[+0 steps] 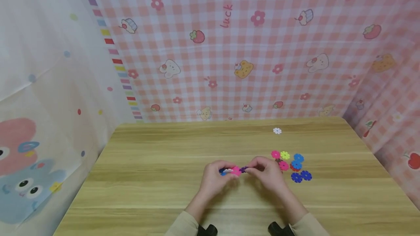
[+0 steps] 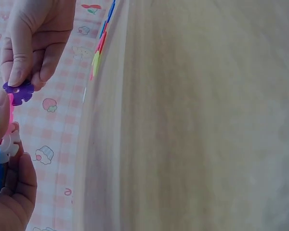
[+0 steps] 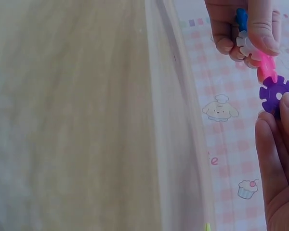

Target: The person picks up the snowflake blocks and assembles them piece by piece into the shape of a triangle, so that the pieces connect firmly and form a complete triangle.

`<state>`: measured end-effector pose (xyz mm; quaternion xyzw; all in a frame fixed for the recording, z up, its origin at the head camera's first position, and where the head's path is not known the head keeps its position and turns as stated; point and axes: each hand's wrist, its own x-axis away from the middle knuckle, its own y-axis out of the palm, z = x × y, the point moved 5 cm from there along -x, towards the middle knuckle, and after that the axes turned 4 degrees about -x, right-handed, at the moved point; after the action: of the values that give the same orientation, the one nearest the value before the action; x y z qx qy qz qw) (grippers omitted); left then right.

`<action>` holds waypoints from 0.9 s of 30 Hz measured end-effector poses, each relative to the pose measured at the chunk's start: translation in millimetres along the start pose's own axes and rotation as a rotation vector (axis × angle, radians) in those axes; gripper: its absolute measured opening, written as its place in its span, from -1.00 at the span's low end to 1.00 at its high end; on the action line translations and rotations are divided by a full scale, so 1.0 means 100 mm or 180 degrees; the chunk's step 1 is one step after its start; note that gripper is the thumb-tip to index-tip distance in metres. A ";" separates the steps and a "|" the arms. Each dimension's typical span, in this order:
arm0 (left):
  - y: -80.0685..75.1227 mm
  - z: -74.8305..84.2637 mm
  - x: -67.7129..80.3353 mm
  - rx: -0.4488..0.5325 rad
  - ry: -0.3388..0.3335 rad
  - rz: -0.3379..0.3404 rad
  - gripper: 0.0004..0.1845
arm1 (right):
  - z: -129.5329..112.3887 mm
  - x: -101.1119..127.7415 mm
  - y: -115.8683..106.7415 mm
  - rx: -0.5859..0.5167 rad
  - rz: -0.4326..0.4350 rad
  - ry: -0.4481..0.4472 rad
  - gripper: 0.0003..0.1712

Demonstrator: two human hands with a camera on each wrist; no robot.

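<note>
Above the middle of the table, my left hand [image 1: 214, 177] grips a short chain of notched plastic discs. In the right wrist view the chain shows a blue disc [image 3: 241, 19], a white disc [image 3: 248, 45] and a pink disc [image 3: 267, 66]. My right hand [image 1: 268, 174] pinches a purple disc [image 3: 274, 91] between thumb and fingers. The purple disc's edge meets the pink disc's edge; how deep the notches sit in each other I cannot tell. Fingers hide part of the blue and white discs.
Right of my hands lie loose discs on the wooden table [image 1: 147, 177]: pink [image 1: 275, 154], yellow [image 1: 284, 155], light blue [image 1: 298, 157] and dark blue [image 1: 306, 175] ones, some overlapping. A white disc [image 1: 277, 130] lies near the back edge. Checked cloth [image 1: 226, 50] hangs behind.
</note>
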<state>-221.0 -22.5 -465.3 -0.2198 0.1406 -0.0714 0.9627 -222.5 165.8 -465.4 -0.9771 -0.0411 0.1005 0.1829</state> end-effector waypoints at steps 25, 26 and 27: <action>-0.10 0.15 -0.09 -0.0398 0.0171 -0.0207 -0.67 | -0.12 -0.06 0.05 -0.0036 0.0053 -0.0240 -0.89; -0.09 0.15 -0.09 -0.0393 0.0184 -0.0203 -0.67 | -0.12 -0.06 0.06 -0.0042 0.0055 -0.0249 -0.88; -0.09 0.15 -0.09 -0.0393 0.0196 -0.0193 -0.68 | -0.13 -0.06 0.06 -0.0053 0.0057 -0.0254 -0.88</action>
<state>-226.0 -22.7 -446.1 -0.2806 0.1675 -0.0985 0.9400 -225.4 154.9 -454.8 -0.9742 -0.0404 0.1406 0.1721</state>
